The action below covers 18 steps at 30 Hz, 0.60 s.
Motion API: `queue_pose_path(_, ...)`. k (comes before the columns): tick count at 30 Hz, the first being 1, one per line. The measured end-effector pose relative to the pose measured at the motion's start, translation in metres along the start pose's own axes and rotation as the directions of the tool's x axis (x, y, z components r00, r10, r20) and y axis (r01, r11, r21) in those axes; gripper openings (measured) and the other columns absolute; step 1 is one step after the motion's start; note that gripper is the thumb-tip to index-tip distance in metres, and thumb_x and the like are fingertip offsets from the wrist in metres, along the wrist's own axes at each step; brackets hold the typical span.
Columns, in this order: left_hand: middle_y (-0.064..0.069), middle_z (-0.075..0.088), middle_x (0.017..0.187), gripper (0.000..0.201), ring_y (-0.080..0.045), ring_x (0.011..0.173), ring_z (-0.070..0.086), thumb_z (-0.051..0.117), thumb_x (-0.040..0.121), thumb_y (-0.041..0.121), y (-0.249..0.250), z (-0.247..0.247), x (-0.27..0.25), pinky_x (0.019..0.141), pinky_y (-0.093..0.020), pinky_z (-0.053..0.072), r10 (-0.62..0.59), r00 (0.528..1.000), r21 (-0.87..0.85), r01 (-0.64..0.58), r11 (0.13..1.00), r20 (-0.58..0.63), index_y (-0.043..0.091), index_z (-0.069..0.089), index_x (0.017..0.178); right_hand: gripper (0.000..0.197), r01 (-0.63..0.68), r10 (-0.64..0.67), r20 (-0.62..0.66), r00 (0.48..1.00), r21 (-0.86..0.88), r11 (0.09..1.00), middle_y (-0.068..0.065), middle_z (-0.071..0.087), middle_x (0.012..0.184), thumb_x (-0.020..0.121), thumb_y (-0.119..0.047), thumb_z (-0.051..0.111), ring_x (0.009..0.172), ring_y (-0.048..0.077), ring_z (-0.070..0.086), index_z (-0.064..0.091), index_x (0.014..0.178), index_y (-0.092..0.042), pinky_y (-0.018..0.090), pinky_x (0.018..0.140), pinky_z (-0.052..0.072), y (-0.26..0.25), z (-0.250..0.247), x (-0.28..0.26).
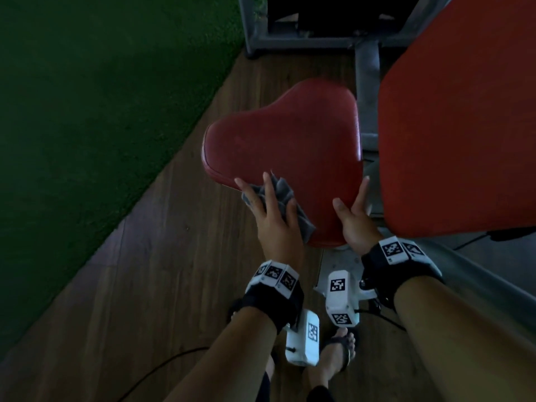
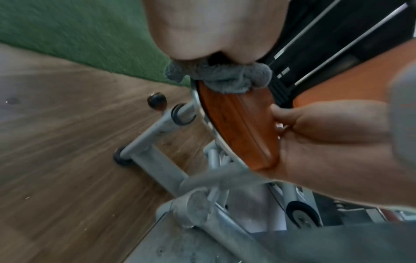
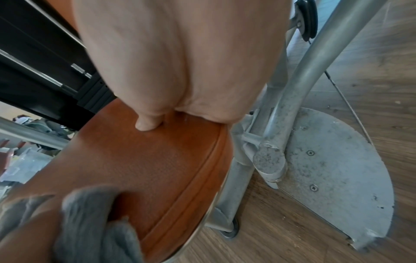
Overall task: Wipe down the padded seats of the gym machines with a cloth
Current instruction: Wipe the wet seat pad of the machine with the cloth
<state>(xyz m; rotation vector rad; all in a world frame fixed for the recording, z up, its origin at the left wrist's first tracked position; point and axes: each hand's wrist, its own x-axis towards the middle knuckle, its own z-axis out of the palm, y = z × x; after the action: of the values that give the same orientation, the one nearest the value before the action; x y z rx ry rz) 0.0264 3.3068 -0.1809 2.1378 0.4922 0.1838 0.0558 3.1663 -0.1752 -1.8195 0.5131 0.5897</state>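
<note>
A dark red padded seat [image 1: 284,140] stands on a grey post in the middle of the head view. My left hand [image 1: 271,210] lies on its near edge with fingers spread straight, pressing a crumpled grey cloth [image 1: 282,192] onto the pad. The cloth [image 2: 225,78] bunches under that palm at the seat's rim [image 2: 243,128]. My right hand [image 1: 355,211] braces the near right corner, its thumb on top [image 3: 146,124] and fingers straight along the side. From the right wrist, the seat [image 3: 146,169] fills the middle and the cloth [image 3: 90,222] sits at the lower left.
A large red backrest pad [image 1: 458,126] rises close on the right. Grey frame tubes [image 1: 367,82] and a metal base plate [image 3: 337,178] stand behind and under the seat. Green turf [image 1: 87,97] borders the wood floor [image 1: 145,285]. A cable [image 1: 162,364] lies near my feet.
</note>
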Motion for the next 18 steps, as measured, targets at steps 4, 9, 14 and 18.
queue_pose_path(4, 0.000, -0.027, 0.160, 0.065, -0.028, 0.149, -0.017, 0.052, 0.100, 0.028, -0.012, -0.008, 0.010, 0.112, -0.045, 0.034, 0.072, 0.994, 0.028, -0.075, 0.997, 0.079, 0.025, 0.019, 0.156, 0.078, -0.009, 0.009, -0.001, 1.000, 0.008, 1.000, 0.002, -0.004, 0.162, 0.102, -0.040, 0.041, 0.148, 0.022, 0.012, -0.022, 0.147, -0.042, 0.043, 0.116, 0.018, -0.003, 0.000, -0.003)
queue_pose_path(9, -0.015, -0.014, 0.162, 0.065, -0.047, 0.141, -0.026, 0.048, 0.101, 0.036, -0.018, -0.019, 0.049, 0.114, -0.065, 0.005, -0.030, 0.999, 0.132, 0.027, 0.991, 0.020, 0.022, 0.017, 0.156, 0.079, -0.001, 0.001, -0.003, 1.000, 0.039, 0.999, 0.006, -0.003, 0.161, 0.102, -0.039, 0.042, 0.147, 0.024, 0.015, -0.023, 0.147, -0.041, 0.042, 0.115, 0.021, -0.003, 0.000, -0.004)
queue_pose_path(14, -0.015, -0.009, 0.163, 0.064, -0.054, 0.140, -0.022, 0.034, 0.101, 0.049, -0.020, -0.023, 0.061, 0.114, -0.063, -0.011, 0.102, 0.993, 0.490, -0.118, 0.864, 0.059, 0.022, 0.016, 0.156, 0.078, 0.018, -0.017, -0.014, 1.000, 0.041, 0.999, 0.008, 0.001, 0.160, 0.102, -0.040, 0.042, 0.145, 0.027, 0.020, -0.023, 0.146, -0.043, 0.045, 0.115, 0.025, -0.003, 0.001, -0.007)
queue_pose_path(18, -0.013, -0.002, 0.164, 0.061, -0.051, 0.144, -0.011, 0.029, 0.103, 0.048, -0.011, -0.030, 0.085, 0.117, -0.059, -0.010, 0.240, 0.947, 0.635, -0.320, 0.703, 0.212, 0.016, 0.022, 0.154, 0.076, 0.012, -0.012, 0.002, 1.000, 0.076, 0.997, 0.005, -0.004, 0.162, 0.103, -0.034, 0.040, 0.146, 0.023, 0.018, -0.023, 0.147, -0.038, 0.038, 0.113, 0.024, -0.006, 0.001, -0.010)
